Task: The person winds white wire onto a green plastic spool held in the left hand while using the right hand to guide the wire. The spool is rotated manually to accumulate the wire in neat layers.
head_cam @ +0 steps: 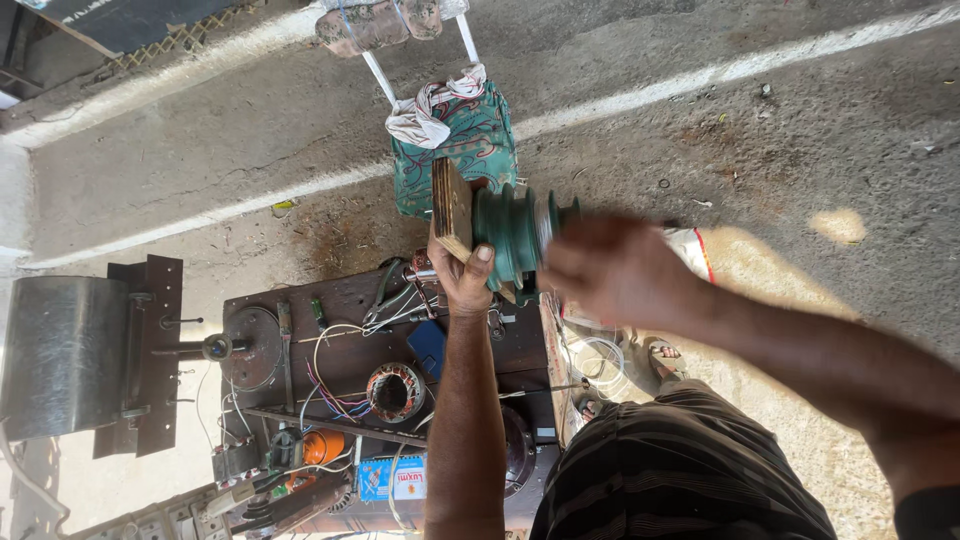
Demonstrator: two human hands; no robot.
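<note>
Above the cluttered brown workbench [500, 345], the left hand [462, 272] grips a green grooved spool [510, 240] together with the small wooden board [452, 208] at its left face — thumb pressed up along the board's edge, fingers wrapped behind. The right hand [615, 270] sits just right of the spool, blurred; cannot tell whether its fingers touch the spool or how wide they are. Below, on the bench: a wound stator [396, 390], loose wires [335, 395] — pliers [385, 293] farther up.
</note>
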